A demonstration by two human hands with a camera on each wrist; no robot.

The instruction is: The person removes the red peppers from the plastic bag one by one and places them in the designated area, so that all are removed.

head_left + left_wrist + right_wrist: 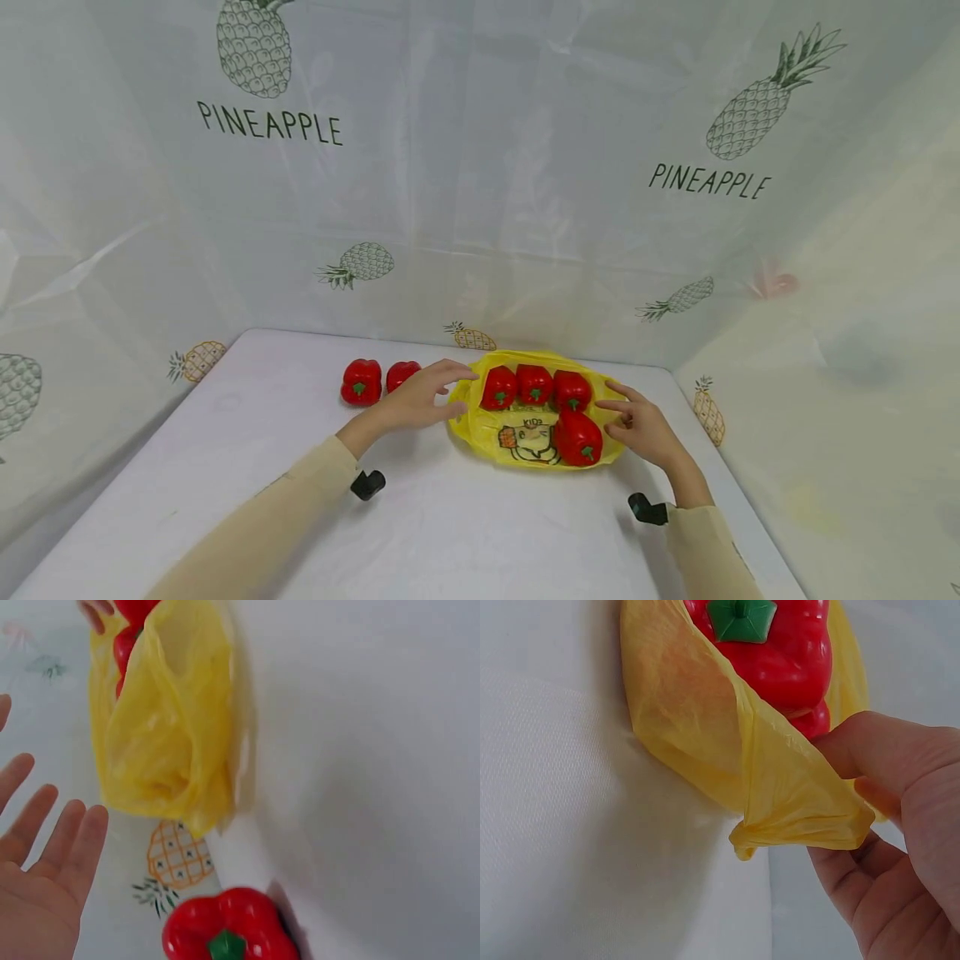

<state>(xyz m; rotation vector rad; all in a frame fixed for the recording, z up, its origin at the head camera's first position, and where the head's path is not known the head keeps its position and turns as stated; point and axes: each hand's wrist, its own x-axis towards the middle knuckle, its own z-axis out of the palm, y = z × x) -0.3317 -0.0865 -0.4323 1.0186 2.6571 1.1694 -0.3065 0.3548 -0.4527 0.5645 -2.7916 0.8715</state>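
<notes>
A yellow plastic bag point(480, 437) with a printed cartoon lies at the table's back, its mouth facing up. Several red bell peppers point(535, 385) with green stems are inside, three in a row and a larger one point(577, 439) at the lower right. My left hand point(420, 396) hovers at the bag's left edge; its fingers point(54, 836) are extended and hold nothing. At the right rim, my right hand point(645, 425) has the bag's edge between thumb and fingers, with the thumb point(870, 742) close to a pepper point(780, 671).
Two more red bell peppers stand left of the bag: one fully visible point(362, 383), the other point(402, 375) partly behind my left hand. A pineapple-print plastic sheet point(495, 192) rises behind and beside the white table point(465, 533).
</notes>
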